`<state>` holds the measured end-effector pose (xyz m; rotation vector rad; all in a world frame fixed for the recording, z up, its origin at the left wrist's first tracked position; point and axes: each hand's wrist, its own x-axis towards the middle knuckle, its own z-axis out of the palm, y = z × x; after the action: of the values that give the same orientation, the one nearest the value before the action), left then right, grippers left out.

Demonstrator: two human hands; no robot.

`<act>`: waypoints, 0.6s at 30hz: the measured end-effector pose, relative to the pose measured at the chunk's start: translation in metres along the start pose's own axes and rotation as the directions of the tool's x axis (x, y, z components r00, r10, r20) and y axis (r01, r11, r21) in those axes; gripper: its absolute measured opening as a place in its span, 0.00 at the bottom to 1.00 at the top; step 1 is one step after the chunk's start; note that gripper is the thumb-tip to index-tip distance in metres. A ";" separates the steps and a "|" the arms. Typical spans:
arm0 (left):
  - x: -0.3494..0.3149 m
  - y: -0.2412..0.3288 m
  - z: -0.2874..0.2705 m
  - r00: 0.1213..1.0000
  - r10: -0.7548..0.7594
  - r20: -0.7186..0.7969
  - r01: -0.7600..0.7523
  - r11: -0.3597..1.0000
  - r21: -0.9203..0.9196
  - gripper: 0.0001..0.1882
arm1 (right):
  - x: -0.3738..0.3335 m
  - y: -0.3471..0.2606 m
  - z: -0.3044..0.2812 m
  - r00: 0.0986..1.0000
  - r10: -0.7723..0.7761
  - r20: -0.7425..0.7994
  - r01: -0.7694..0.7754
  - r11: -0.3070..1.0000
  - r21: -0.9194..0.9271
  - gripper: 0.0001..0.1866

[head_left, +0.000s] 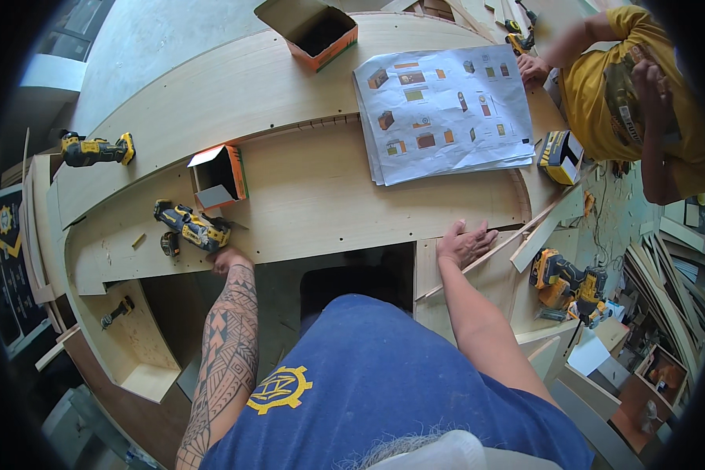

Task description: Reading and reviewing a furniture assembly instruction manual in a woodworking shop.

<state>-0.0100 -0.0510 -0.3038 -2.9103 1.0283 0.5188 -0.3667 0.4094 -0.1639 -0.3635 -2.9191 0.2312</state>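
Note:
My left hand is at the near edge of a curved pale plywood piece, right beside a yellow-and-black cordless power tool lying on it. The fingers of that hand are mostly hidden, so I cannot make out whether it touches the tool or grips the board edge. Fingers spread, my right hand rests on the wood at the right end of the opening, next to a thin wooden strip. A black battery sits just left of the tool. Printed plan sheets lie farther back on the wood.
Two open orange cardboard boxes, one nearer and one at the back, stand on the plywood. Another cordless tool lies far left. More drills are at right. A co-worker in a yellow shirt stands at the far right.

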 end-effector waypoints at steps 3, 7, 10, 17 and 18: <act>0.001 0.000 -0.022 0.971 0.236 0.047 -0.220 0.796 0.564 0.22 | -0.002 -0.005 -0.001 1.000 -0.009 0.004 0.009 1.000 0.014 0.39; 0.019 -0.006 -0.015 0.933 0.318 0.170 -0.325 0.535 0.780 0.20 | -0.002 -0.009 -0.004 0.999 0.013 0.032 -0.012 1.000 -0.004 0.39; 0.019 0.001 -0.013 0.818 0.370 0.441 -0.460 -0.040 0.887 0.23 | -0.001 -0.005 -0.003 1.000 0.006 0.018 -0.006 1.000 -0.013 0.39; 0.035 -0.007 0.009 0.859 0.379 0.345 -0.298 -0.177 0.938 0.20 | -0.002 -0.007 -0.006 0.999 0.016 0.041 -0.016 1.000 0.008 0.39; 0.021 -0.005 0.010 0.861 0.382 0.335 -0.319 -0.109 0.942 0.19 | -0.001 -0.004 -0.006 0.999 0.020 0.039 -0.020 1.000 -0.008 0.39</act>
<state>0.0058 -0.0589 -0.3200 -1.2373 1.3417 -0.3196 -0.3654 0.4056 -0.1581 -0.3939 -2.9570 0.2325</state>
